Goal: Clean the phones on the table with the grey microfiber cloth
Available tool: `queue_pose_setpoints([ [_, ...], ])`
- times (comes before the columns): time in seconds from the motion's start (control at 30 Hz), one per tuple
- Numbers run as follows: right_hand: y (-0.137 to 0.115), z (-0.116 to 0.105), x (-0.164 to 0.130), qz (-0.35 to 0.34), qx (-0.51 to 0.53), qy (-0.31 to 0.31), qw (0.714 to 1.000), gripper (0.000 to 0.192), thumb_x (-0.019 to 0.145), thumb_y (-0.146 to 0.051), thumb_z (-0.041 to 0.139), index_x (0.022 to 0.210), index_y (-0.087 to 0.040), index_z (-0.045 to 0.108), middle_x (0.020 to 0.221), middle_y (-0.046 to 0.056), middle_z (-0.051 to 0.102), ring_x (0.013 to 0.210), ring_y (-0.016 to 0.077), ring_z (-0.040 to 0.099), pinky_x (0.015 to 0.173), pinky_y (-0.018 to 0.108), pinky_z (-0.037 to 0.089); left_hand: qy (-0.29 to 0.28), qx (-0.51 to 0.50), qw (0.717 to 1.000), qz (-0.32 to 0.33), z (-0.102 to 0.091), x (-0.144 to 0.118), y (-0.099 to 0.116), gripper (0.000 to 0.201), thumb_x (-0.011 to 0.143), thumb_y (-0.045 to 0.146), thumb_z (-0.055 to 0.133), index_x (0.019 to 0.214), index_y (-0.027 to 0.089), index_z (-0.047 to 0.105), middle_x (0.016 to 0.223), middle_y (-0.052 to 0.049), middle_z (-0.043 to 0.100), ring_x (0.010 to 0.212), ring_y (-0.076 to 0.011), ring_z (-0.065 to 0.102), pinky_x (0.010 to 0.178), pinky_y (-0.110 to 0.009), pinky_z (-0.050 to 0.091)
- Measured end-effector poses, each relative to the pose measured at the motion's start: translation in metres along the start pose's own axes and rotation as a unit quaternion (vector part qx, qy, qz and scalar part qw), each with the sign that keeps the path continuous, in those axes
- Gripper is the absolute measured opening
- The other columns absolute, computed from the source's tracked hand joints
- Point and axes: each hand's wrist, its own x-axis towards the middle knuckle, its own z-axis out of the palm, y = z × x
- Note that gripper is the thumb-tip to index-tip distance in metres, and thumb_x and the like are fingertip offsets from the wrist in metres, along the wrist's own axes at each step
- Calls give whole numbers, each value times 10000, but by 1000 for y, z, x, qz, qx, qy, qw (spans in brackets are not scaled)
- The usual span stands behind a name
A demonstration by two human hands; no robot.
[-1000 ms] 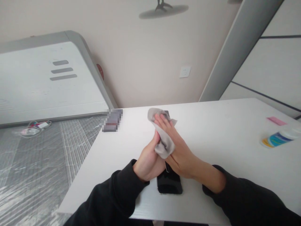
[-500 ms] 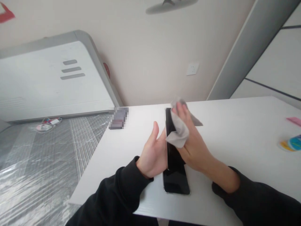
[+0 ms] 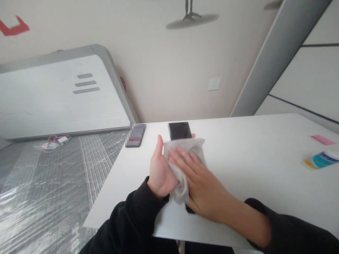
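My left hand (image 3: pixel 161 173) supports a black smartphone (image 3: pixel 180 130) from underneath, thumb pointing up beside its left edge and a fingertip showing past its right edge. Over the phone's screen lies a light grey cloth (image 3: pixel 185 143), which hides most of it. My right hand (image 3: pixel 198 180) presses on this cloth with its fingers stretched nearly flat. Below the hands, the lower corner of a second dark phone (image 3: pixel 190 210) shows on the white table (image 3: pixel 246 155); the rest of it is covered.
A pixelated dark object (image 3: pixel 136 135) lies at the table's far left corner. To the right are a white-and-blue bottle (image 3: pixel 321 159) on its side and a pink packet (image 3: pixel 323 139). Behind the table stands a wall with a socket (image 3: pixel 214 83). Plastic sheeting (image 3: pixel 53 187) covers the floor.
The phone in my left hand has turned from a steep sideways tilt to face up more. My right hand and the cloth have moved left and down across its screen.
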Motion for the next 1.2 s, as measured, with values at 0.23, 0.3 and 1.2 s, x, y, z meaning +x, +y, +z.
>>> queue_pose_setpoints([
  [0.23, -21, -14, 14, 56, -52, 20, 997, 741, 1037, -413, 460, 1622, -6, 258, 1719, 187, 208, 1611, 330, 173, 1268, 552, 305, -26, -7, 999, -28, -7, -25, 1, 816, 1019, 709, 223, 1495, 129, 544, 1378, -156, 698, 1409, -275, 565, 1239, -400, 325],
  [0.3, -26, -17, 13, -8, -35, -8, 999, 719, 1048, -439, 458, 1626, -50, 284, 1722, 130, 228, 1612, 272, 189, 1272, 466, 329, -40, -18, 998, -45, -10, -32, 0, 905, 970, 790, 254, 1446, 100, 594, 1335, -175, 720, 1353, -270, 616, 1235, -376, 326],
  [1.2, -40, -25, 2, 6, -33, -46, 998, 920, 1005, -679, 459, 1632, -36, 259, 1707, 159, 253, 1591, 294, 261, 1217, 468, 403, -66, -51, 996, -37, -23, -62, -21, 775, 1018, 705, 258, 1272, 151, 737, 1252, -123, 765, 1410, -259, 568, 1214, -355, 371],
])
